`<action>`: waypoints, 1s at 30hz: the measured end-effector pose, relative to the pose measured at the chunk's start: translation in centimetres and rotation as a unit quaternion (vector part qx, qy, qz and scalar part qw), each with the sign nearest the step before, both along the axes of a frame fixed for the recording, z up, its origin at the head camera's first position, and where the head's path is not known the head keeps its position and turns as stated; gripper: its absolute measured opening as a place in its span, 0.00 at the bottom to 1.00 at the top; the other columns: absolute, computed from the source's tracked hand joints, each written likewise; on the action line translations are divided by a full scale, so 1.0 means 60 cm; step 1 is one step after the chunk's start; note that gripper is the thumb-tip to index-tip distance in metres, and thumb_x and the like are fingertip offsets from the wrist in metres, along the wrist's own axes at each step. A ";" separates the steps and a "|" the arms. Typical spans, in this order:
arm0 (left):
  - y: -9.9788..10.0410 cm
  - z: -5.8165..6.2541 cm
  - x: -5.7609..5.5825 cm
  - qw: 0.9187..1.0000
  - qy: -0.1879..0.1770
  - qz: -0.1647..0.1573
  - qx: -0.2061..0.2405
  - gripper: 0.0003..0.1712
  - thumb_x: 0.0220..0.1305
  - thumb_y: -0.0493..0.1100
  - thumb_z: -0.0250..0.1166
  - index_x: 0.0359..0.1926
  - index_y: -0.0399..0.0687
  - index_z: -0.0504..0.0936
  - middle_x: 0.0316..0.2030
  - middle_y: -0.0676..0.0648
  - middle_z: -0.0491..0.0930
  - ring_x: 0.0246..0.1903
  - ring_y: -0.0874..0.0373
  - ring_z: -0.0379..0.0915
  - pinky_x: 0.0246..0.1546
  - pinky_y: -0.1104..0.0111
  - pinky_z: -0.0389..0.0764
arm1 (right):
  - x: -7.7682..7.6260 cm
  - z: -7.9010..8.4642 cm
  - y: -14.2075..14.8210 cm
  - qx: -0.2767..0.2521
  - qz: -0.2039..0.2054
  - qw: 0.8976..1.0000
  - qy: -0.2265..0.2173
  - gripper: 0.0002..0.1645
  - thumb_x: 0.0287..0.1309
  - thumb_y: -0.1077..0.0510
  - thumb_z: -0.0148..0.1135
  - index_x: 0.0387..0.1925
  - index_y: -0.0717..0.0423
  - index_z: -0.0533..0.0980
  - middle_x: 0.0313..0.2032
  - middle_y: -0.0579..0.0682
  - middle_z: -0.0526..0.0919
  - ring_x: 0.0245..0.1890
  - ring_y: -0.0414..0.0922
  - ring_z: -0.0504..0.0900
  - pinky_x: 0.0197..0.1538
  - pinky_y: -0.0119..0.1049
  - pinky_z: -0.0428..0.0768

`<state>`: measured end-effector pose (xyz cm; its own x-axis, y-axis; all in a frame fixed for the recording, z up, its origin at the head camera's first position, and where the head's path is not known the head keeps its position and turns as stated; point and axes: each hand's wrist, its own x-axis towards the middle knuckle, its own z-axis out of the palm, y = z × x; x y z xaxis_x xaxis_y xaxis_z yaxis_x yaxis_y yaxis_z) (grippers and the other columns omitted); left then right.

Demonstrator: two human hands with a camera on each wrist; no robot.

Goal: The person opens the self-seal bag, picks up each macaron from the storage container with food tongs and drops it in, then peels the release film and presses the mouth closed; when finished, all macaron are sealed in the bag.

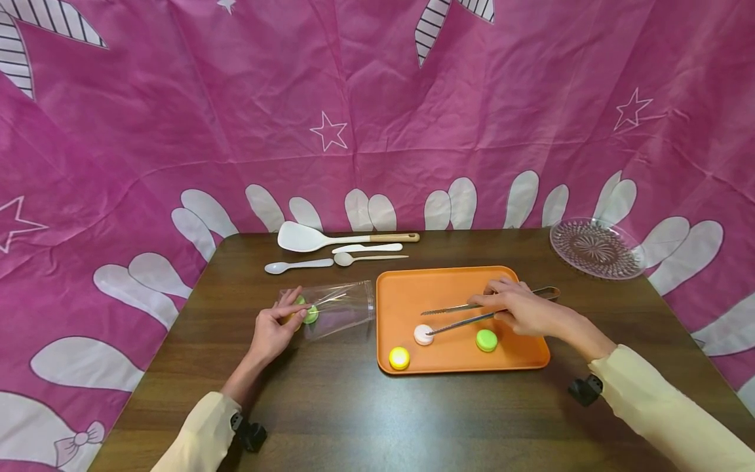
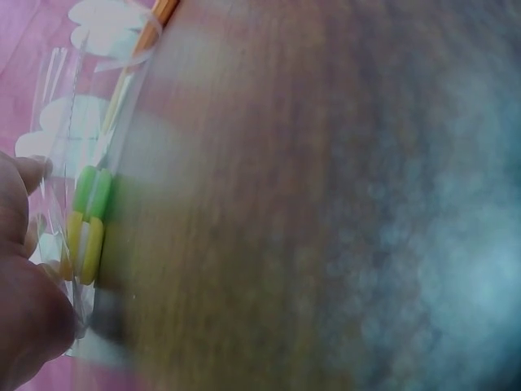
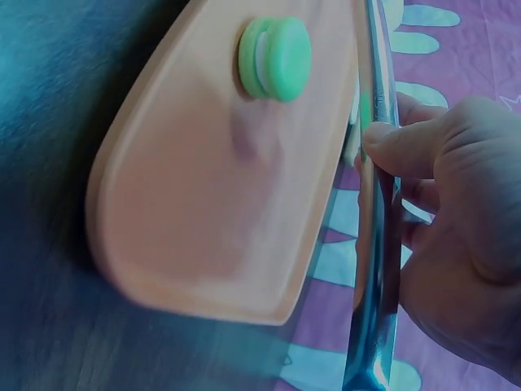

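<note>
White macaron (image 1: 423, 335) lies flat on an orange tray (image 1: 436, 288), the spread metal tongs (image 1: 466, 322) at its edge. Broadest in the scene before us is the dark wooden table (image 1: 330, 406), with the tray on it, its rim low enough to reach over from above. Just beside the tray's left edge lies a clear bag (image 1: 354, 305), thin, limp and probably slippery, best handled by its film. At the end away from the tray, the person's left hand (image 1: 274, 333) holds it, thumb and forefinger drawn close together. The tongs look stiff in the arm and springy at the bend; the right hand (image 1: 522, 309) grips them partway along, thumb on one side, fingers on the other. Their arms stand well apart, one tip at the white macaron, the other clear of it; whether that tip touches, I cannot tell.

Smallest are the sweets: a green macaron (image 1: 486, 341) near the right hand, a yellow macaron (image 1: 399, 358) in the tray's near-left corner, and a bagged green macaron (image 2: 92, 191) beside a bagged yellow macaron (image 2: 91, 252). Pastry or toy is impossible to say; all seem light and smooth, and might crack or skid if squeezed hard. For the white one, a gentle hold low on opposite sides of its rim looks safest.
</note>
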<state>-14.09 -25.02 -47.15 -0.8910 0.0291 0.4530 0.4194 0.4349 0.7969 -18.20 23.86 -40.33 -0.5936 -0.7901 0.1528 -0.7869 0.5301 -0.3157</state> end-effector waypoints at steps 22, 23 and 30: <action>-0.010 -0.016 -0.008 1.000 -0.008 -0.001 0.004 0.07 0.60 0.25 0.68 0.39 0.31 0.88 0.59 0.31 0.75 0.66 0.31 0.61 0.67 0.36 0.48 | 0.012 -0.010 0.002 0.014 0.013 1.000 -0.012 0.28 0.53 0.73 0.69 0.55 0.53 0.81 0.35 0.44 0.75 0.36 0.42 0.66 0.40 0.40 0.65; -0.011 -0.016 -0.008 1.000 -0.008 -0.002 0.005 0.07 0.60 0.25 0.68 0.39 0.31 0.88 0.59 0.31 0.75 0.66 0.31 0.61 0.67 0.36 0.48 | 0.012 -0.013 0.001 0.013 0.016 1.000 -0.008 0.28 0.52 0.74 0.69 0.55 0.53 0.81 0.35 0.44 0.75 0.36 0.42 0.66 0.40 0.40 0.66; -0.010 -0.016 -0.004 1.000 -0.001 -0.009 0.014 0.06 0.59 0.24 0.68 0.39 0.28 0.87 0.58 0.30 0.75 0.66 0.30 0.61 0.67 0.36 0.49 | 0.015 -0.024 -0.003 0.016 0.013 1.000 -0.002 0.29 0.53 0.74 0.69 0.55 0.50 0.81 0.35 0.44 0.75 0.37 0.42 0.66 0.41 0.40 0.67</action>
<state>-14.31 -25.61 -48.09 -0.8910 0.0329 0.4528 0.4263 0.4036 0.8095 -17.32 23.69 -41.79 -0.5732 -0.8097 0.1255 -0.7994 0.5190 -0.3027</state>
